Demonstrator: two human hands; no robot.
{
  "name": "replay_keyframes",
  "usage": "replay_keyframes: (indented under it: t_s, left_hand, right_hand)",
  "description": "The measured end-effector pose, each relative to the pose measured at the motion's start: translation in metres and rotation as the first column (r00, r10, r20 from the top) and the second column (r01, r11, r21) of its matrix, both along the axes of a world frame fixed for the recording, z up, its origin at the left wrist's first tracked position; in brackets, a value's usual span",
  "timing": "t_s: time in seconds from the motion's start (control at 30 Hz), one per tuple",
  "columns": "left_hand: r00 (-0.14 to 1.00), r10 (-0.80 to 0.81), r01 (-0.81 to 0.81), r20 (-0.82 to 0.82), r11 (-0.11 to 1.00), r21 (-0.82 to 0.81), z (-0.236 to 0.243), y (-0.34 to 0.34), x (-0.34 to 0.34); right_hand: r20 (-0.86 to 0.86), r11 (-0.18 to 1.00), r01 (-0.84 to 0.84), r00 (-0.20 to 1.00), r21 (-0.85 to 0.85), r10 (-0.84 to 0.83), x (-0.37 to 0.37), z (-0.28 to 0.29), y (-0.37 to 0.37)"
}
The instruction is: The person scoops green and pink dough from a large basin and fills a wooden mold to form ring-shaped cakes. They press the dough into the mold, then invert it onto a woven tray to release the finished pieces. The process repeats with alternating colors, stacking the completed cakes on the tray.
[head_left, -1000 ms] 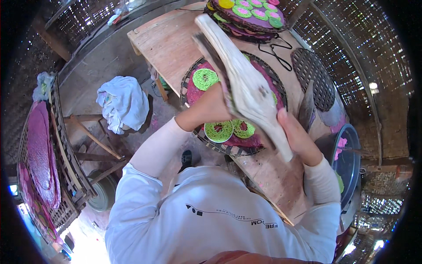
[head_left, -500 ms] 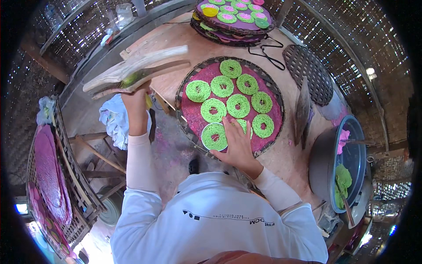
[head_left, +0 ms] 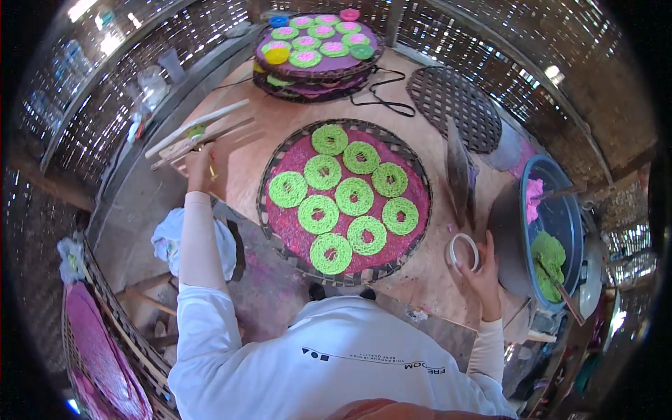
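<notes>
On the left of the table, my left hand (head_left: pixel 199 166) is closed on a wooden hand press (head_left: pixel 199 129) made of two long bars, with a bit of green between them. My right hand (head_left: pixel 483 274), at the table's right, grips a thin white ring (head_left: pixel 463 250) by its edge. Between my hands lies a round woven tray (head_left: pixel 268 234) lined with a dark pink sheet (head_left: pixel 294 231). Several green stringy rounds of dough (head_left: pixel 354 197), each with a small gap at its middle, rest on the sheet.
A blue-grey basin (head_left: pixel 505 241) holding pink dough (head_left: pixel 534 199) and green dough (head_left: pixel 548 260) stands at the right. Stacked trays (head_left: pixel 318 77) with rounds and coloured cups are at the back. A woven lattice (head_left: pixel 455 105) and an upright wooden piece (head_left: pixel 458 171) lie beyond.
My right hand has lifted the white ring off the lower-left green round and carried it right, beside the basin. The press in my left hand has dropped lower, toward the table's left.
</notes>
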State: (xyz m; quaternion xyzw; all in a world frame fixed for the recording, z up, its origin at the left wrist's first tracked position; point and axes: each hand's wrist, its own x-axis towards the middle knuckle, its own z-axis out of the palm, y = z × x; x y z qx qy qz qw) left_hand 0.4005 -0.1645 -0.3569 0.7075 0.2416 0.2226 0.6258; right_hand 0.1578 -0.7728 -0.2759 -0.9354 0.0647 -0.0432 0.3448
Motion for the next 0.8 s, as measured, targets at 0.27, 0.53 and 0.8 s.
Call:
replay_keyframes:
  t_s: [0.27,0.53,0.8]
  left_hand:
    - [0.964,-0.222,0.222,-0.148,0.975,-0.017,0.013,-0.016,0.025]
    - [0.912,0.410,-0.137,0.016,0.267,0.954,0.054,-0.067,0.001]
    - [0.778,-0.481,0.506,0.403,0.861,0.049,0.159,-0.223,-0.087]
  right_hand:
    - [0.231,0.948,0.281,0.942,-0.146,-0.244,0.040,-0.010,0.000]
    - [0.078,0.844,0.376,0.923,-0.383,-0.376,0.142,-0.041,-0.006]
    - [-0.057,0.789,-0.041,0.994,0.613,0.096,0.089,0.051,0.079]
